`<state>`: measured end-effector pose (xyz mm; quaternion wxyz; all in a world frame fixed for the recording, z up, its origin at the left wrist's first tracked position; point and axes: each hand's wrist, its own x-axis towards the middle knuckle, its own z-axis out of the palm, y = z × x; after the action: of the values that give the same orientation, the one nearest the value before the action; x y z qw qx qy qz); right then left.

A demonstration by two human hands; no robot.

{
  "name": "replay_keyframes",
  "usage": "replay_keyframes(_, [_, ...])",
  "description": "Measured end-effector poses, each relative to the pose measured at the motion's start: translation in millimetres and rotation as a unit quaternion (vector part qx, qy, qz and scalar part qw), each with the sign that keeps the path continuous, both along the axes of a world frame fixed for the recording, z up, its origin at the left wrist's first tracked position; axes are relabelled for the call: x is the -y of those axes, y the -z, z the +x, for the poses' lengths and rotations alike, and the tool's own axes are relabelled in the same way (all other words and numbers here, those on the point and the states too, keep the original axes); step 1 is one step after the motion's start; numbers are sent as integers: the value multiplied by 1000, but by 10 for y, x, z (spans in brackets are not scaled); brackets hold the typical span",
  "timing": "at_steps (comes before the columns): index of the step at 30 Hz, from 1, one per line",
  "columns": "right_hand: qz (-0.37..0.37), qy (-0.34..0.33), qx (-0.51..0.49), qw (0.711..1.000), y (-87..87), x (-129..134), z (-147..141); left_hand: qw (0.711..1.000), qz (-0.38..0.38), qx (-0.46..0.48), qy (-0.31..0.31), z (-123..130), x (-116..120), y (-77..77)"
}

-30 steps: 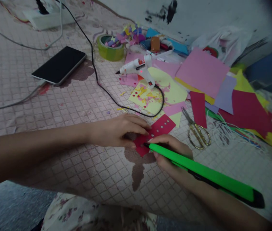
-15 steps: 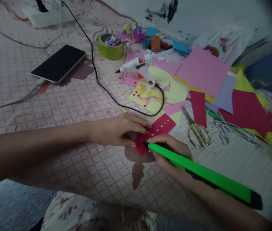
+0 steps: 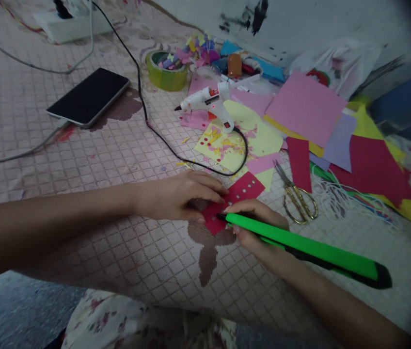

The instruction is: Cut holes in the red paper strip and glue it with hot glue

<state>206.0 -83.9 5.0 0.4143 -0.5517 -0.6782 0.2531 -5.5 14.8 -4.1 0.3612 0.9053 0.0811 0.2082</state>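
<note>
My left hand (image 3: 181, 196) holds down a red paper piece (image 3: 240, 186) at its left edge, with thumb and fingertips curved onto it. Small pale dots or holes run along the paper; I cannot tell which. My right hand (image 3: 260, 225) is closed around a long green pen-shaped tool (image 3: 300, 240) with a black tip and a black rear end. Its tip points at the near left part of the red paper, and whether it touches is unclear. Gold-handled scissors (image 3: 296, 196) lie to the right of the paper.
Beyond my hands lies a white glue gun (image 3: 207, 99) with a black cord. Coloured paper sheets (image 3: 305, 106) and tangled white string (image 3: 339, 194) fill the right side. A green tape roll (image 3: 167, 77), a phone (image 3: 91, 97) and a power strip (image 3: 71, 24) sit farther left.
The green tool's rear end has swung up in the picture, and its tip has shifted slightly right. My left hand and the red paper have stayed nearly in place.
</note>
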Motion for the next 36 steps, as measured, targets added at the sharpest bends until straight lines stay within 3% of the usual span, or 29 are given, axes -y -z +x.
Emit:
replay_keyframes(17, [-22,-84,62,994,-16,-32,68,1000,-3,-6,10,10,-12,-41])
replay_keyframes(21, [-33,-90,23,995,34,-40,127,1000,12,1,12,7,-19,-28])
replay_keyframes(26, [-62,-88,-13,994,-36,-39,135,1000,9,-1,6,-4,-12,-20])
replay_keyframes(32, [-29,-59,-10,998,45,-18,78,1000,16,0,8,-3,-7,-38])
replay_keyframes(36, [-6,-75,-2,997,55,-34,77,1000,10,1,10,4,-12,-29])
